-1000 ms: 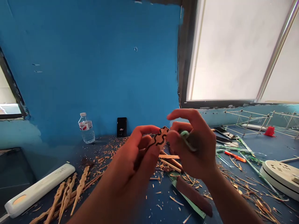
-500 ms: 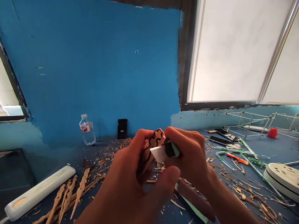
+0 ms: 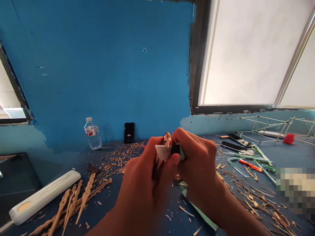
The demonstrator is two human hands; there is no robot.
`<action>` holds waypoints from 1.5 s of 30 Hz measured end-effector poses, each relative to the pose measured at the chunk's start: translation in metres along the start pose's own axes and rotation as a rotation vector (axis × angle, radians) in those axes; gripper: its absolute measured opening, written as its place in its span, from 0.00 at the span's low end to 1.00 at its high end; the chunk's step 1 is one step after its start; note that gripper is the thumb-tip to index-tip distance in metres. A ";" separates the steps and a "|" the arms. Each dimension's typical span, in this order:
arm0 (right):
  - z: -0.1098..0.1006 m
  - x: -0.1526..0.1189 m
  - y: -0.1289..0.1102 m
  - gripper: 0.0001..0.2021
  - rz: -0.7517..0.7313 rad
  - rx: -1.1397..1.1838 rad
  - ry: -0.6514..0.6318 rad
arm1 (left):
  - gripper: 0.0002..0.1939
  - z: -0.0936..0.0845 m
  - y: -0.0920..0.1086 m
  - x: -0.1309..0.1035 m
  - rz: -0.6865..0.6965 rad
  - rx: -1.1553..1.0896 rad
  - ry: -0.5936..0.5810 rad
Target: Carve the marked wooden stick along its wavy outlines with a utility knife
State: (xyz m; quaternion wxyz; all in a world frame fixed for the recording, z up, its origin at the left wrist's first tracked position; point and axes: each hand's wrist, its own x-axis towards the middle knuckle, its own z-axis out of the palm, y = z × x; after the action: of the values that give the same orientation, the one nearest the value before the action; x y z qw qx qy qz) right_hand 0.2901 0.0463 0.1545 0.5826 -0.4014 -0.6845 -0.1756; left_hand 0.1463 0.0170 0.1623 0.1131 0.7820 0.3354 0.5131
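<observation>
My left hand (image 3: 144,177) is closed around a small piece of wood (image 3: 167,139), and only its pale upper end with dark markings shows above the fingers. My right hand (image 3: 198,159) grips a knife (image 3: 162,152) with a broad short blade, a black collar and a greenish handle mostly covered by the fingers. The blade lies across the near side of the wood, pointing left. My left thumb reaches up to the knife near its collar. Whether the edge is cutting into the wood cannot be made out.
Carved wooden sticks (image 3: 85,193) and a white power strip (image 3: 46,196) lie at left. A water bottle (image 3: 93,134) and an upright phone (image 3: 129,133) stand by the wall. Wood shavings (image 3: 256,196), an orange cutter (image 3: 250,165) and a thin rod frame (image 3: 263,129) are at right.
My left thumb has moved up from below to the knife by its collar. The wood has turned, so its wavy black lines are now mostly hidden. The blade sits slightly higher.
</observation>
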 end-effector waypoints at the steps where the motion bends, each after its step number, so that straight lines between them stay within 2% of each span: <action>1: 0.003 0.000 0.002 0.11 0.005 -0.018 0.015 | 0.07 0.002 -0.002 0.000 -0.015 0.014 0.022; 5: 0.015 0.000 0.012 0.09 -0.045 -0.098 0.055 | 0.09 0.005 -0.007 0.004 -0.066 0.062 0.079; 8: 0.018 0.004 0.018 0.10 -0.077 -0.099 0.086 | 0.11 0.000 -0.006 0.009 -0.117 0.031 0.054; 11: 0.015 0.011 0.023 0.12 -0.117 0.099 -0.042 | 0.13 -0.008 -0.002 0.011 -0.190 -0.080 -0.046; 14: 0.009 0.016 0.027 0.13 -0.116 0.339 -0.181 | 0.13 -0.014 0.002 0.010 -0.194 -0.268 -0.114; 18: -0.001 0.017 0.026 0.12 -0.056 0.616 -0.320 | 0.11 -0.017 0.004 0.007 -0.214 -0.402 -0.072; 22: -0.015 0.014 0.020 0.14 0.074 0.889 -0.471 | 0.10 -0.022 0.005 0.007 -0.203 -0.308 -0.039; 24: -0.020 0.013 0.020 0.12 0.117 1.017 -0.502 | 0.09 -0.024 0.007 0.007 -0.201 -0.281 -0.028; 26: -0.022 0.013 0.022 0.10 0.109 1.082 -0.473 | 0.08 -0.027 0.008 0.008 -0.222 -0.305 -0.046; 28: -0.022 0.014 0.028 0.07 0.053 1.062 -0.441 | 0.07 -0.030 0.009 0.009 -0.260 -0.353 -0.077; 31: -0.022 0.018 0.035 0.03 -0.035 0.960 -0.458 | 0.05 -0.033 0.013 0.010 -0.350 -0.427 -0.108; 35: -0.021 0.021 0.038 0.03 -0.123 0.862 -0.470 | 0.04 -0.037 0.015 0.012 -0.432 -0.591 -0.190; 37: -0.021 0.021 0.036 0.05 -0.182 0.839 -0.471 | 0.08 -0.038 0.012 0.012 -0.426 -0.658 -0.231; 40: -0.020 0.021 0.034 0.10 -0.200 0.777 -0.469 | 0.06 -0.039 0.005 0.014 -0.365 -0.688 -0.291; 43: -0.018 0.020 0.033 0.10 -0.207 0.761 -0.491 | 0.10 -0.039 -0.001 0.016 -0.336 -0.697 -0.347; 45: -0.017 0.019 0.033 0.10 -0.216 0.807 -0.505 | 0.09 -0.039 -0.001 0.016 -0.356 -0.734 -0.373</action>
State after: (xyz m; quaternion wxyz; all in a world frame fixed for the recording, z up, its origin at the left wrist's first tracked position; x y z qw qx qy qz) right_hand 0.3262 0.0607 0.1697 0.4861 -0.1004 -0.8556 0.1472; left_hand 0.1153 0.0220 0.1911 0.5280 0.6995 0.2344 0.4207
